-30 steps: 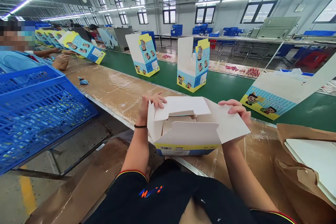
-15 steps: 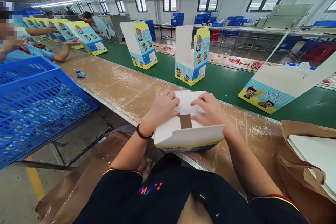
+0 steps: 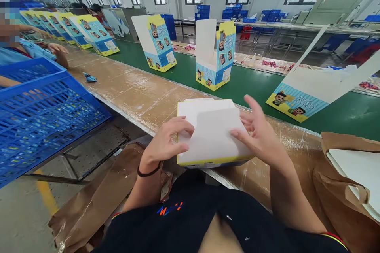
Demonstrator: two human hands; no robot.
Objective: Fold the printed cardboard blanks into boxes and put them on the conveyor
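In front of my body a cardboard display box [image 3: 212, 132] lies at the table's near edge, its white bottom flaps folded over and facing up. A yellow and blue printed strip shows along its near side. My left hand [image 3: 170, 138] is at the box's left side, fingers curved and thumb apart, with the fingertips over the white panel. On the right side my right hand [image 3: 257, 132] has its fingers spread, the thumb over the white panel and the index finger raised. Neither hand is closed round the box.
Printed display boxes [image 3: 214, 57] stand on the green conveyor belt [image 3: 252, 83] beyond the table. A blue crate [image 3: 44, 114] stands at left, near a co-worker's hand [image 3: 57, 51]. White cardboard sheets [image 3: 356, 170] lie in brown paper at right. A small blue packet [image 3: 90, 77] rests on the table.
The near flap has folded down, covering the opening and the brown gap. My hands have moved apart to the box's two sides. The co-worker's arm has drawn back.
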